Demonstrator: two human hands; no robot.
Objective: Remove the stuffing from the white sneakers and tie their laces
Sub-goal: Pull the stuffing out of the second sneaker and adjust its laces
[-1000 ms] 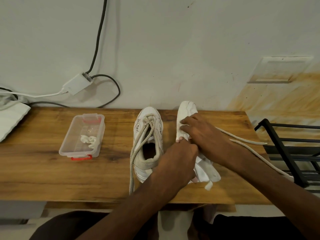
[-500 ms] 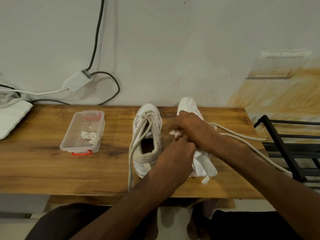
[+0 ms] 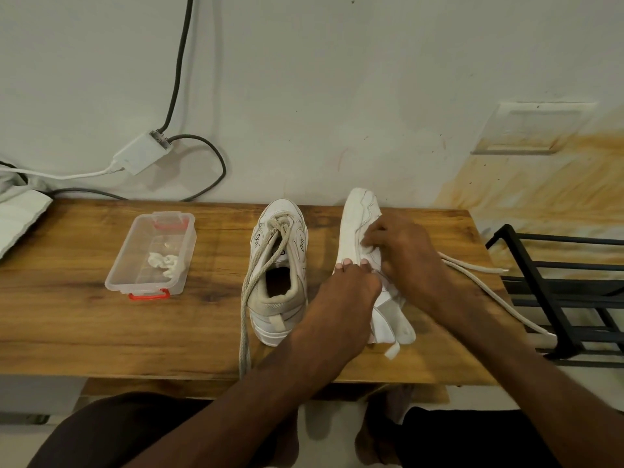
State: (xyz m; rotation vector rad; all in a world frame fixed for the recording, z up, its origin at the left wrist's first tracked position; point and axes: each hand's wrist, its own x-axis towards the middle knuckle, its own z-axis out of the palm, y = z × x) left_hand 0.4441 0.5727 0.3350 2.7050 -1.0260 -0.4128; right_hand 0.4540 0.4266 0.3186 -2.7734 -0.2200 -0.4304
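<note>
Two white sneakers stand on the wooden table. The left sneaker sits upright, its mouth showing dark inside, and its loose beige laces trail over the table's front edge. The right sneaker lies tilted on its side. My left hand holds this shoe's mid part, fingertips on its sole edge. My right hand has its fingers curled into the shoe's upper, pinching something white there. That shoe's laces run loose off to the right.
A clear plastic box with red clips holds white crumpled stuffing at the table's left. A black metal rack stands off the right edge. A power adapter and cables hang on the wall. Grey cloth lies far left.
The right sneaker's toe has tipped up a little. My right hand has shifted from the shoe's side to dig into its upper. The view has dipped slightly.
</note>
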